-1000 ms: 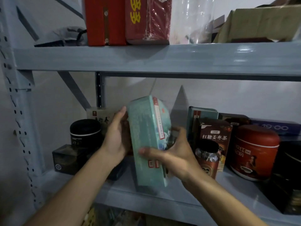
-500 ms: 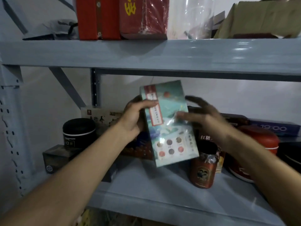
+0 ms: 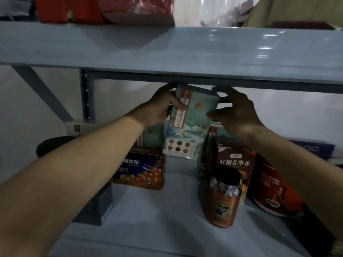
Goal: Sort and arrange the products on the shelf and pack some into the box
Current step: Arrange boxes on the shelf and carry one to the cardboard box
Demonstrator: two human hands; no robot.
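A teal flat box (image 3: 191, 123) with a red label strip stands upright at the back of the grey shelf (image 3: 152, 216), its top close under the shelf board above. My left hand (image 3: 161, 106) grips its upper left edge. My right hand (image 3: 235, 112) holds its upper right corner and side. Two similar teal boxes stand beside it, one on the left (image 3: 155, 136) and one on the right (image 3: 206, 156), both partly hidden.
A blue-and-orange carton (image 3: 143, 169) stands at left, a brown tea box (image 3: 233, 164) and a dark-lidded jar (image 3: 222, 199) at right, a red round tin (image 3: 274, 190) further right. A black tin (image 3: 53, 145) sits far left. The upper shelf board (image 3: 167, 51) carries red boxes.
Both hands turned the teal box face-forward and carried it back and up, into the gap between the other teal boxes. The camera moved closer to the shelf.
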